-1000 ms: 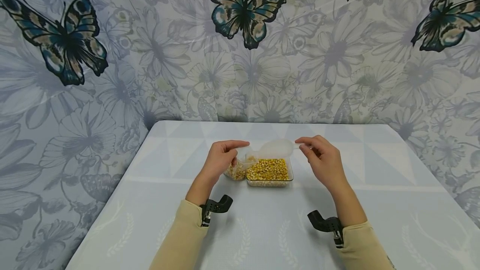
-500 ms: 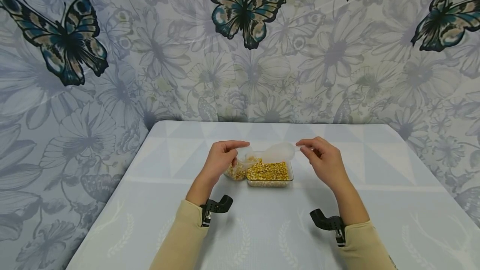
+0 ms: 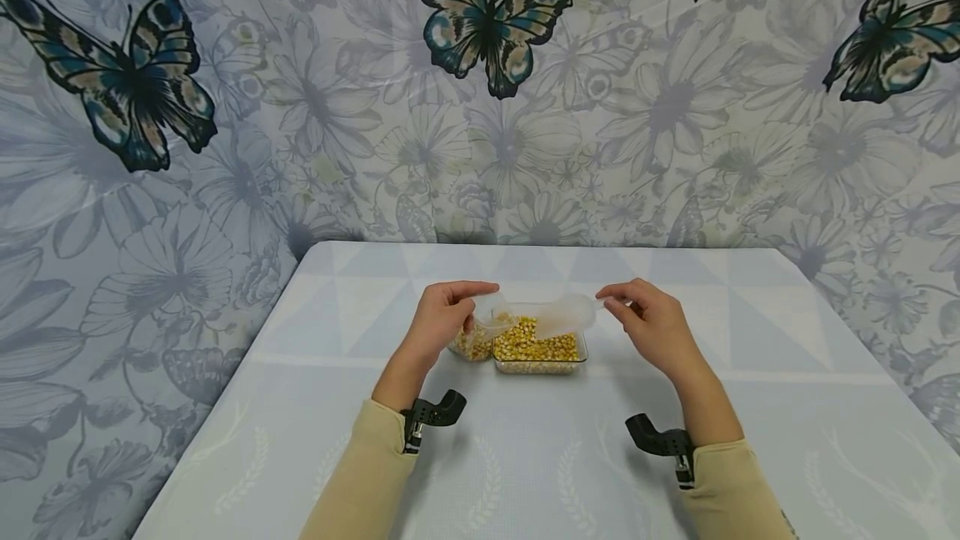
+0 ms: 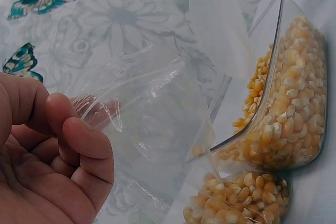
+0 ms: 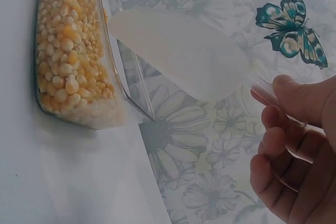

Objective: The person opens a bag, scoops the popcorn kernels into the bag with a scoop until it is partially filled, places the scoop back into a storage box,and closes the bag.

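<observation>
My left hand (image 3: pixel 442 315) pinches the upper edge of a clear zip bag (image 4: pixel 157 108) between thumb and fingers. Corn kernels (image 4: pixel 241 198) fill the bag's bottom, which stands on the table against a glass container (image 3: pixel 540 368). That container is full of yellow corn kernels (image 3: pixel 525 344). My right hand (image 3: pixel 652 323) pinches the thin handle of a translucent white plastic scoop (image 5: pixel 178 51), its other fingers loosely curled. The scoop's bowl hangs tilted over the back right part of the container. Whether kernels lie in the scoop cannot be seen.
All of this stands on a pale patterned table (image 3: pixel 525 457), near its back edge. Behind rises a wall covering (image 3: pixel 510 173) with flowers and butterflies. A black wrist camera mount (image 3: pixel 435 409) sits on each forearm.
My right hand has shifted slightly right and down, and the scoop has come lower over the container's right side. My left hand and the bag have stayed in place.
</observation>
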`<state>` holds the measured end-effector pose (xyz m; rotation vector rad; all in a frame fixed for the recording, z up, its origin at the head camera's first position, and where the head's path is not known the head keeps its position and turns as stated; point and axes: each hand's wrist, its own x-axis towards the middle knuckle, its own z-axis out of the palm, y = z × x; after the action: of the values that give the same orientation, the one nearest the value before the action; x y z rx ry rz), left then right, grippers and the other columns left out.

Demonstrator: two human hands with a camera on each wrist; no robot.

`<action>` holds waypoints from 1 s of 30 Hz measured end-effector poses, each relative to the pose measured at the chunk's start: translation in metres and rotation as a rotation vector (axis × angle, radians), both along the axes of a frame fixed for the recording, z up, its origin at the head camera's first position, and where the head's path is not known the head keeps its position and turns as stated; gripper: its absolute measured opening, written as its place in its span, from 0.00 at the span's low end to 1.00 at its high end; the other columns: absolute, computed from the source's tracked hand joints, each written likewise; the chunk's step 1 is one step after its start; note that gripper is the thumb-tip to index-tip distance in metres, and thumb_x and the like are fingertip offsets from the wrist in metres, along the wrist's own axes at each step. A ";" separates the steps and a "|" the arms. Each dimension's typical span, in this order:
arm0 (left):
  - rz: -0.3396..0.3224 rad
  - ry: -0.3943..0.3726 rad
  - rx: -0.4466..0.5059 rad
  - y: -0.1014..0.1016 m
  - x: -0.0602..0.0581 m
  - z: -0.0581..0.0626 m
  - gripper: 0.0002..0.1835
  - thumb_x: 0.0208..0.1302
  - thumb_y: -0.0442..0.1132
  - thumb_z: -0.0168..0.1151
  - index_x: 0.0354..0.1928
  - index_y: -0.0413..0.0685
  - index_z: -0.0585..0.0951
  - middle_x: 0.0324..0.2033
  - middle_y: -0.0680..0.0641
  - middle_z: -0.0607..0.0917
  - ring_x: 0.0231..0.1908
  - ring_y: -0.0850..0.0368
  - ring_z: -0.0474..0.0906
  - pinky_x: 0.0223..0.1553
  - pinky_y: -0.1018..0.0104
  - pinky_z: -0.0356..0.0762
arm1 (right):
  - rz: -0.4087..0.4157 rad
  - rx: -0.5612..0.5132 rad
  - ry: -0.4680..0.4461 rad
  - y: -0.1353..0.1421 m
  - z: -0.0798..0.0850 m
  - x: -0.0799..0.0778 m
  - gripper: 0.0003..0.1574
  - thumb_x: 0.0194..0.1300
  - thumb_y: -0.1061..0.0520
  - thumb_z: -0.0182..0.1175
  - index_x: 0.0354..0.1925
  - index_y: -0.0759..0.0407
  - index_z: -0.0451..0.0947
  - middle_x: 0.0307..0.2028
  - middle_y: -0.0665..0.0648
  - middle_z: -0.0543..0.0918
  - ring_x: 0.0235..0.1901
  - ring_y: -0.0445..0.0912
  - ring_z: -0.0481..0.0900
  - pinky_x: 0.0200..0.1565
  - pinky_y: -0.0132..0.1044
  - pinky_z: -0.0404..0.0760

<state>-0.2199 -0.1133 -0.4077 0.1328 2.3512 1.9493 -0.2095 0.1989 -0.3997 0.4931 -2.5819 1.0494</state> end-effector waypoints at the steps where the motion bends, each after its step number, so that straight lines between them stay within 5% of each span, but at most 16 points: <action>1: 0.000 -0.001 0.001 0.000 0.000 0.000 0.23 0.70 0.30 0.48 0.52 0.60 0.88 0.61 0.50 0.80 0.20 0.56 0.69 0.21 0.68 0.62 | 0.001 0.007 -0.002 0.000 0.000 0.000 0.10 0.72 0.58 0.59 0.47 0.54 0.85 0.31 0.53 0.78 0.18 0.37 0.68 0.23 0.33 0.70; 21: 0.003 0.006 0.001 0.000 0.000 0.000 0.23 0.70 0.30 0.48 0.52 0.60 0.88 0.61 0.50 0.81 0.20 0.57 0.69 0.21 0.68 0.62 | -0.053 0.178 -0.034 0.008 -0.003 -0.002 0.10 0.70 0.56 0.61 0.47 0.53 0.86 0.33 0.52 0.82 0.25 0.42 0.69 0.28 0.35 0.69; 30: 0.001 -0.003 0.007 0.000 0.000 0.000 0.22 0.70 0.30 0.48 0.52 0.60 0.88 0.61 0.50 0.80 0.21 0.57 0.69 0.25 0.62 0.64 | -0.014 0.208 -0.062 -0.001 -0.006 -0.003 0.09 0.69 0.57 0.62 0.46 0.52 0.86 0.34 0.51 0.83 0.27 0.42 0.71 0.30 0.35 0.71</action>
<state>-0.2200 -0.1133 -0.4074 0.1297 2.3435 1.9565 -0.2121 0.1984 -0.4059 0.4987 -2.7606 0.8078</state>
